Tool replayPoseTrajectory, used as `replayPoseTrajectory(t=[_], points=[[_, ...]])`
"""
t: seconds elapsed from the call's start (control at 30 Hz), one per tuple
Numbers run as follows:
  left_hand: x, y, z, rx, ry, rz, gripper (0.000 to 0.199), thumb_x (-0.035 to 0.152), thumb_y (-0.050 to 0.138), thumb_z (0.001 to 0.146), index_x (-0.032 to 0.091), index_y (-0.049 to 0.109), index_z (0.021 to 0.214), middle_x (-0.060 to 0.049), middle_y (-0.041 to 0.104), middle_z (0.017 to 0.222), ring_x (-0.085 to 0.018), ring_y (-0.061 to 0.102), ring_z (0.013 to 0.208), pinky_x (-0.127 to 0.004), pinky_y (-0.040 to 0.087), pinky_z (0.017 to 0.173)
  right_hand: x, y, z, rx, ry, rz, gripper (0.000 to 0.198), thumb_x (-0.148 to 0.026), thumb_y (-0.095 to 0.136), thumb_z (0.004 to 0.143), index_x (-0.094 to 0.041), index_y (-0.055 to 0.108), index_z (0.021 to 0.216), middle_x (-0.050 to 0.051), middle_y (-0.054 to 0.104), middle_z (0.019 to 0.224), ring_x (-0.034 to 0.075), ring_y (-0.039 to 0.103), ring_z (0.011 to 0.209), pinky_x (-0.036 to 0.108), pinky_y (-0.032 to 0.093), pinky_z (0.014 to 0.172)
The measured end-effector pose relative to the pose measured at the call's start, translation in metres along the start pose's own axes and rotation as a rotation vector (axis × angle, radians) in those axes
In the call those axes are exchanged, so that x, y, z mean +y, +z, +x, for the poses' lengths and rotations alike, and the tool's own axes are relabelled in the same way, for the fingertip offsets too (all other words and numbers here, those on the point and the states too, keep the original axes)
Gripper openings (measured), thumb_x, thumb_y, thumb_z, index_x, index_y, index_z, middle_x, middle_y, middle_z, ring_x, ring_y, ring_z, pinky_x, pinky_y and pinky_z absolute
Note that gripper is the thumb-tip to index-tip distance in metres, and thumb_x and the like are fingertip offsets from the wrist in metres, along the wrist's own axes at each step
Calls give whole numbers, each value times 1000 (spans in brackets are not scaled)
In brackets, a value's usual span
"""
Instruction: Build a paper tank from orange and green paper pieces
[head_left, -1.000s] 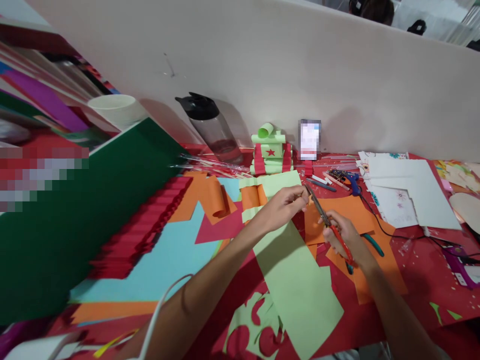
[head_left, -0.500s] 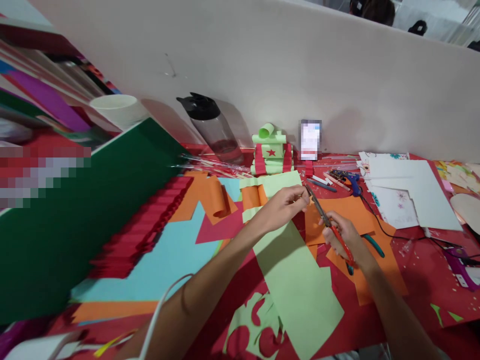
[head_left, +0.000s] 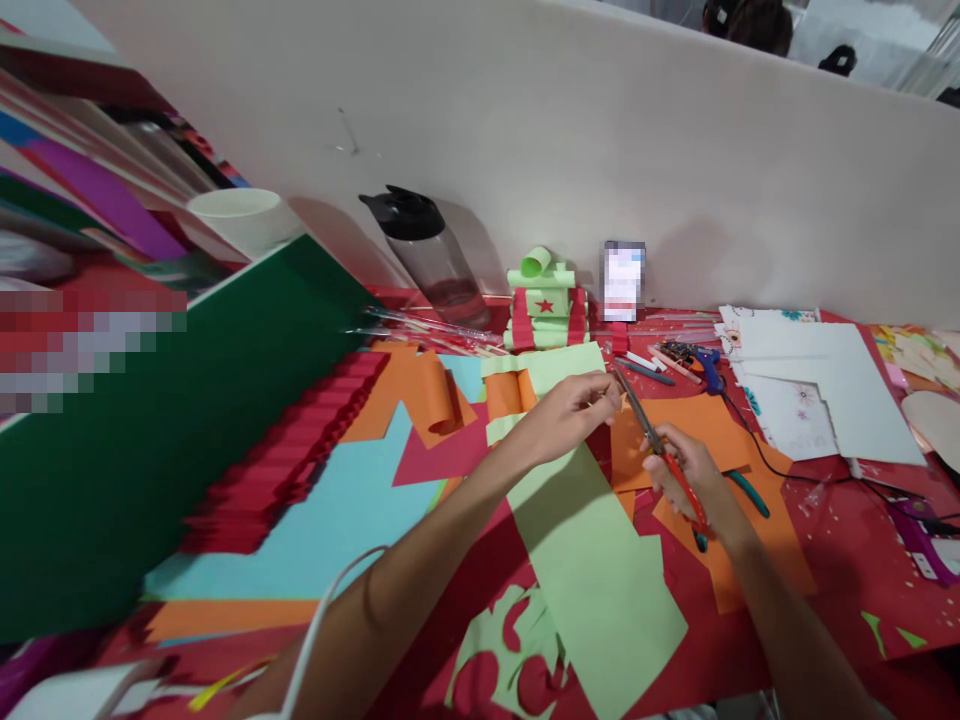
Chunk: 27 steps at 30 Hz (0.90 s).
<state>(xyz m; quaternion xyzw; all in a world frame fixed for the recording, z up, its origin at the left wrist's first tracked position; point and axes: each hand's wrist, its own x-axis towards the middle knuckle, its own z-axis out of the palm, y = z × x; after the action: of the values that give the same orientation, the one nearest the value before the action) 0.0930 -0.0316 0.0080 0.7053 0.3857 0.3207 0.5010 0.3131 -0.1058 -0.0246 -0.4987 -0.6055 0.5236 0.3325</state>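
My right hand grips a pair of scissors by the red handles, and the blades point up and left. Close to the blade tips, my left hand has its fingers pinched together; whatever sits between them is too small to make out. Under my hands lies a long light-green paper sheet. Orange paper spreads beneath the scissors, with green-handled pliers partly covered by my right hand. Behind my left hand stands a light-green paper model with red bands and a red star.
A dark-lidded bottle and a phone stand by the white wall. A blue glue gun with its cable lies at right, near white boards. A green board leans at left beside pleated red paper.
The view has shifted very slightly. Both hands and the scissors hold nearly the same place and pose.
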Motion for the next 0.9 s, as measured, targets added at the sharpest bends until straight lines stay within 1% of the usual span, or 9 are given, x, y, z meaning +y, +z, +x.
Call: replayPoseTrajectory(t=[0.1,0.23,0.33,0.4,0.47,0.53,0.63,0.77,0.9], points=[[1,0,0,1,10,-9,21,34,52,92,19,56,77,-1,61,82,-16,57,78,-30,44,72,3,1,0,49,-13,38,37,-58,65,94,-23,58,102,-6,52,64,6,41,42,17,36,38],[3,0,-1,4,12,-15,29,41,54,94,19,57,76,-2,60,81,-16,56,75,-29,44,69,6,1,2,181,-34,162,38,-56,69,91,-24,55,105,-6,56,67,7,46,42,18,42,37],[4,2,-1,2,13,0,30,44,56,95,19,60,78,-3,61,84,-16,57,76,-29,45,69,6,0,5,289,-86,272,42,-51,79,84,-26,52,105,-5,62,74,9,53,46,21,49,42],[4,6,-1,-27,20,27,30,44,58,94,18,63,80,-3,63,89,-15,57,75,-28,45,68,5,-1,7,324,-108,308,46,-46,83,80,-26,51,107,-3,67,84,10,58,52,23,54,47],[3,12,-1,-76,43,77,28,43,59,94,18,65,82,-4,65,93,-15,57,75,-27,44,67,4,-1,7,324,-107,313,48,-42,85,79,-27,51,109,-1,69,90,11,62,56,25,57,51],[1,19,-2,-132,67,136,25,40,59,95,19,67,86,-4,67,93,-16,59,78,-27,43,67,2,0,7,318,-88,297,49,-40,85,78,-26,51,110,-1,70,91,12,64,59,26,58,53],[0,27,-3,-192,38,202,22,38,59,95,20,68,86,-3,70,89,-18,62,82,-28,43,73,1,1,7,304,-58,258,47,-38,85,77,-25,51,107,-1,70,91,12,64,59,25,57,52],[0,30,-5,-211,5,229,23,38,58,96,21,67,86,-3,72,92,-19,63,84,-28,44,78,1,2,8,286,-29,247,47,-41,84,78,-25,51,107,-1,69,92,11,64,58,24,55,51],[0,27,-4,-203,12,189,27,44,55,98,21,68,90,-3,72,94,-19,64,85,-28,44,75,-2,2,8,277,-8,257,48,-43,83,78,-25,50,108,-1,68,91,11,63,57,24,53,50]])
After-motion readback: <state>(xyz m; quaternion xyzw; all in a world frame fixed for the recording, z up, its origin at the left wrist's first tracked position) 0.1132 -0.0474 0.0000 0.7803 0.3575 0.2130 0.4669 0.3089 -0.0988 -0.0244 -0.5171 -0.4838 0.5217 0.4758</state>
